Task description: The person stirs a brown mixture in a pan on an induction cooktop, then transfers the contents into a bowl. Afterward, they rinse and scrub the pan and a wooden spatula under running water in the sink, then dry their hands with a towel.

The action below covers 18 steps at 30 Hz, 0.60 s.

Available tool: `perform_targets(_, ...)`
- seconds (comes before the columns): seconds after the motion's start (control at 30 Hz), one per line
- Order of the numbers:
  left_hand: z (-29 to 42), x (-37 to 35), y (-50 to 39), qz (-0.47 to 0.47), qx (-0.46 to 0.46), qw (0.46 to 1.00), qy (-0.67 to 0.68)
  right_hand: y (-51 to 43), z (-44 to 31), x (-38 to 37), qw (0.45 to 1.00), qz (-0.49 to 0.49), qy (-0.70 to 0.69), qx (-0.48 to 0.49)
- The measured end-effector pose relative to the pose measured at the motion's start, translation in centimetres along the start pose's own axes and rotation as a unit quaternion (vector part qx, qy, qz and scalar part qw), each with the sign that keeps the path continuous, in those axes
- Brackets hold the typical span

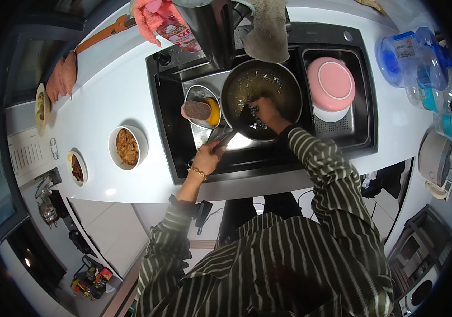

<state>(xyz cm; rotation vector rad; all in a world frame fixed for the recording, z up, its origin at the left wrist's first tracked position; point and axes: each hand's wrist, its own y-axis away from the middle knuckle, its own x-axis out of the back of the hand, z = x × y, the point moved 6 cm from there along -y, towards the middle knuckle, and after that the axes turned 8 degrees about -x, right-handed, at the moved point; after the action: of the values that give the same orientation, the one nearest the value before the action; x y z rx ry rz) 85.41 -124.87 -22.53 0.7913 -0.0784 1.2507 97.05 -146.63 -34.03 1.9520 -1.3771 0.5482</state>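
A wide, dark round pan [291,89] sits in the left sink basin with bubbly, wet-looking contents. My left hand [207,157] grips a dark handle [226,140] at the pan's lower left. The handle leads to a dark, flat head [245,116] over the pan, like a spatula's. Inside the pan, my right hand [267,112] has its fingers bent beside that head; whether they pinch anything is hidden. Left of the pan, a metal-rimmed oval container [201,90] holds a yellow item [213,111] and a brownish pad [196,111].
An upturned pink bowl [331,83] rests on a white one in the right basin [362,119]. A dark cylindrical fixture [214,35] and a grey cloth [267,35] overhang the sink. Food bowls [142,144] stand on the left counter; plastic bottles [408,59] crowd the right.
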Motion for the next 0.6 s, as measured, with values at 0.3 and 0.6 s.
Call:
perform_targets(0.3, 4.7, 9.6, 10.1, 0.084, -0.017, 0.943, -0.321, 2.4, 5.1, -1.1, 0.942, -0.158, 0.292, -0.043)
perform_targets(0.6, 6.6, 13.2, 13.1, 0.106, -0.015, 0.900, -0.423, -9.1, 5.9, 1.8, 0.949, 0.110, 0.259, -0.145)
